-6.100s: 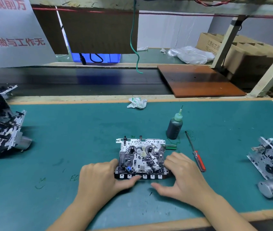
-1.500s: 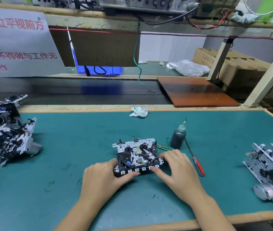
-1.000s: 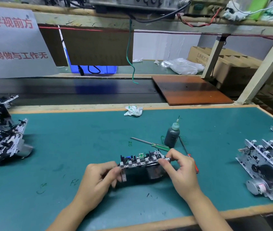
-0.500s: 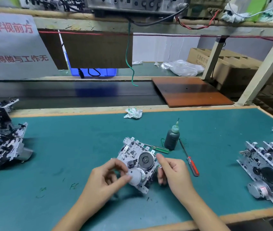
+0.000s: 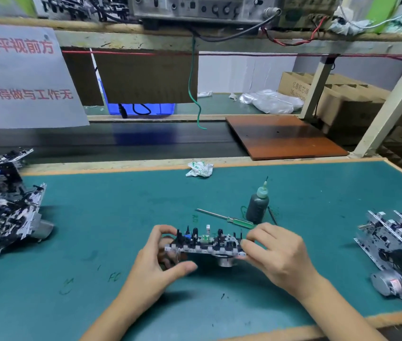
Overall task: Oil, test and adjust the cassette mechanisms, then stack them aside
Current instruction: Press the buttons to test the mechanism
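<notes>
**A:** What are the hands doing with the cassette mechanism (image 5: 204,244)?

**B:** Both are holding it up off the green mat (image 5: 101,230), just in front of the oil bottle (image 5: 257,205). The left hand (image 5: 157,262) is gripping its left end, fingers curled round it. The right hand (image 5: 277,252) is pinching its right end.

**A:** Is it looking different from a moment ago?

**B:** Yes. Half a second ago its underside was facing up, showing the round wheel. Now it is turning back level, with the little knobs pointing up and the motor hanging below.

**A:** So what does that mean?

**B:** I think the person is checking both sides, so the testing is going on. The stack (image 5: 5,212) far left of the bottle is waiting for it.
</notes>
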The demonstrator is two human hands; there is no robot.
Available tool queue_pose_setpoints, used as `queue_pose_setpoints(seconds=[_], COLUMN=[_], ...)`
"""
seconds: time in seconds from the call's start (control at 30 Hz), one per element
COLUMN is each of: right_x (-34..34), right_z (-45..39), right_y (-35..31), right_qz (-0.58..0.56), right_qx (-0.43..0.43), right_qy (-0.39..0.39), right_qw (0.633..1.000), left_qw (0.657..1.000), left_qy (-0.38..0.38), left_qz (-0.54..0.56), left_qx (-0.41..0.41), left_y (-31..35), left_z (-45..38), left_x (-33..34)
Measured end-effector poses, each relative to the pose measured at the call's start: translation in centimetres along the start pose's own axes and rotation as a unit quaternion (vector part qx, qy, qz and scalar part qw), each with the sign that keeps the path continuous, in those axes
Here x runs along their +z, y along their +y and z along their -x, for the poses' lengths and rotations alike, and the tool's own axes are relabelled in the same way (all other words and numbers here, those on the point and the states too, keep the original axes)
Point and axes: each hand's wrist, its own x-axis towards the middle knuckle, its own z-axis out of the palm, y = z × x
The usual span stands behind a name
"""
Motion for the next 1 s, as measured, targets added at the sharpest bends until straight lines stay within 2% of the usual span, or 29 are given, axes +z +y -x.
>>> queue_pose_setpoints(seconds=[0.13,0.23,0.3,0.37,0.43,0.57,0.73,0.87,0.93,1.0], right_x=[-1.2,-2.2,-3.0,-3.4,-3.3,-2.5,-1.9,-1.9,-2.2,-2.7], right_z=[1.2,1.5,0.7,-0.9,-2.8,-6.1,-8.0,-8.5,-8.3,-8.1], right_y=[-1.2,-2.8,-4.0,-4.9,-5.3,-5.0,-4.6,-4.5,-4.1,-3.6], right_qz=[0.008,-0.077,-0.189,-0.251,-0.270,-0.255,-0.176,-0.127,-0.118,-0.128], right_qx=[0.009,0.106,0.230,0.346,0.391,0.327,0.249,0.190,0.162,0.101], right_qy=[-0.049,-0.101,-0.112,-0.135,-0.195,-0.375,-0.461,-0.446,-0.421,-0.392], right_qw=[0.999,0.986,0.948,0.894,0.858,0.829,0.834,0.865,0.885,0.905], left_qw=[1.000,1.000,1.000,1.000,0.999,0.996,0.994,0.994,0.989,0.957], left_qy=[0.014,0.025,0.020,0.006,-0.007,-0.018,-0.022,-0.071,-0.046,-0.052], left_qz=[-0.017,0.001,0.008,0.010,0.011,0.007,-0.001,0.021,0.140,0.262], left_qx=[-0.003,0.007,0.009,0.024,0.047,0.091,0.104,0.074,-0.004,-0.115], left_y=[0.4,0.6,0.7,0.7,0.8,0.6,0.3,-0.3,0.1,0.2], left_z=[0.4,0.4,0.4,0.5,0.7,1.1,1.3,1.1,0.3,-0.3], left_x=[0.2,0.2,0.1,0.2,0.4,0.5,0.7,0.4,0.4,0.0])
